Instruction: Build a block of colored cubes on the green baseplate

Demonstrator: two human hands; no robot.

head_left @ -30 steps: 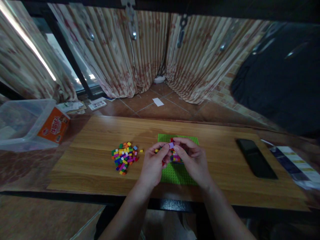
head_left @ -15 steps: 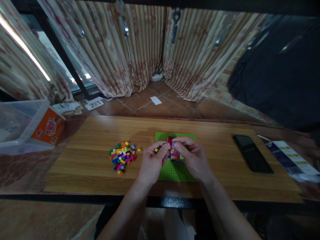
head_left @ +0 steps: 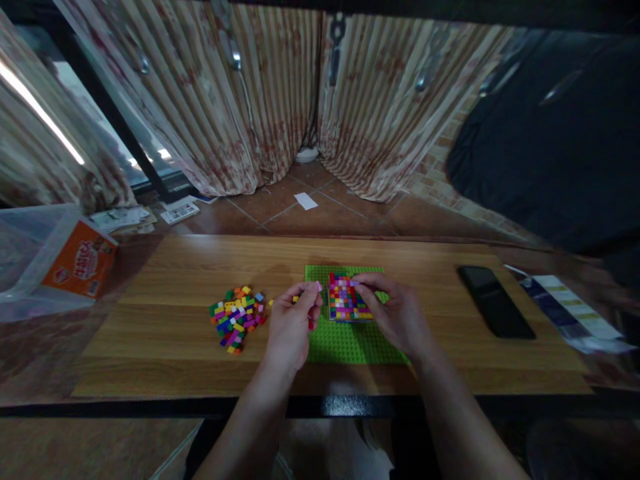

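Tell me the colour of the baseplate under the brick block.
Bright green baseplate, clearest in the head view.

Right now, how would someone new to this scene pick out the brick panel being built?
Find the wooden table, then the green baseplate at its middle. The multicoloured brick panel stands on it by the right hand, one block, unlike the loose brick pile.

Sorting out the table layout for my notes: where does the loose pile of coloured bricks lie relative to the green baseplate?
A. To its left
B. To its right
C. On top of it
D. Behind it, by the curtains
A: the loose pile of coloured bricks lies on the wooden table left of the green baseplate; the black phone is on the right.
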